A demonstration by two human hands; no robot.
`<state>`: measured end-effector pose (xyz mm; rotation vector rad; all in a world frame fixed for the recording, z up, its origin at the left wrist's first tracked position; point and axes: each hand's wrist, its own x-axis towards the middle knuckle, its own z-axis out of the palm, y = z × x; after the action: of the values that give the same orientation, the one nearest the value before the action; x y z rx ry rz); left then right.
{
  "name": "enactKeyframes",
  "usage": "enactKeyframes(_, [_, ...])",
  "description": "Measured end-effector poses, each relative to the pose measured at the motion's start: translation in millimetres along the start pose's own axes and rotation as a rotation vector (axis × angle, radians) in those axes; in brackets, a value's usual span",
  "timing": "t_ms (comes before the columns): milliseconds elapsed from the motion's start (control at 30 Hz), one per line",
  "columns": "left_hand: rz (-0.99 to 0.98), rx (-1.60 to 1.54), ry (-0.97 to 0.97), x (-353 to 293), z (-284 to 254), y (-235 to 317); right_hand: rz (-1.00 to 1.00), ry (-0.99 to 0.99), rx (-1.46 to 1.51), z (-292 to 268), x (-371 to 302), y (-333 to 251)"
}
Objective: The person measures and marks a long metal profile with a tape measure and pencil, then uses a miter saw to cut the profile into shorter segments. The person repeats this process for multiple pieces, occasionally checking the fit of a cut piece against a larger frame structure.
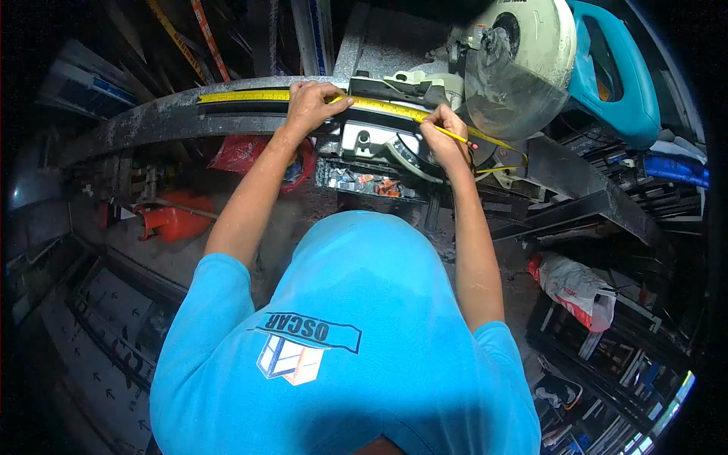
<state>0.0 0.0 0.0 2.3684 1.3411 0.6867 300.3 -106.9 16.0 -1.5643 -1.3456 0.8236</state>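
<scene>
A yellow tape measure (379,105) is drawn out lengthwise along a dark metal profile (235,108) that lies across the bench and the saw's base. My left hand (309,108) is closed over the tape blade, with thumb and fingers pressing it to the profile. My right hand (446,138) pinches a yellow pencil (453,135), its fingertips against the tape near the saw. Right of that hand, the tape bends round in a loose loop. The pencil's point is hidden by my fingers. A mitre saw (523,68) with a cream blade guard and teal handle stands just beyond my right hand.
Under the bench sit a red bag (236,154) and an orange gas cylinder (176,220). A tray (368,182) of small parts is below the saw base. Metal profiles lean at the back left, and a plastic bag (574,288) lies at the right.
</scene>
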Motion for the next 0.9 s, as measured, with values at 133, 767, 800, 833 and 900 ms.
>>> enactKeyframes(133, [0.011, -0.002, 0.003, 0.5, -0.4, 0.1, 0.02, -0.006, 0.031, -0.1, -0.2, 0.5])
enactKeyframes(767, [0.008, -0.028, 0.006, 1.0, 1.3, -0.8, 0.001, 0.003, -0.046, -3.0, -2.8, -14.8])
enactKeyframes(800, [0.011, -0.025, 0.01, 1.3, 1.4, -0.7, 0.004, -0.003, -0.031, -3.3, -2.5, -13.7])
enactKeyframes(833, [0.015, -0.022, 0.013, 1.6, 1.6, -0.6, 0.007, -0.008, -0.015, -3.7, -1.9, -12.5])
enactKeyframes(900, [0.02, -0.013, 0.021, 1.2, 2.4, -1.8, 0.012, -0.009, -0.012, -3.6, -1.5, -12.2])
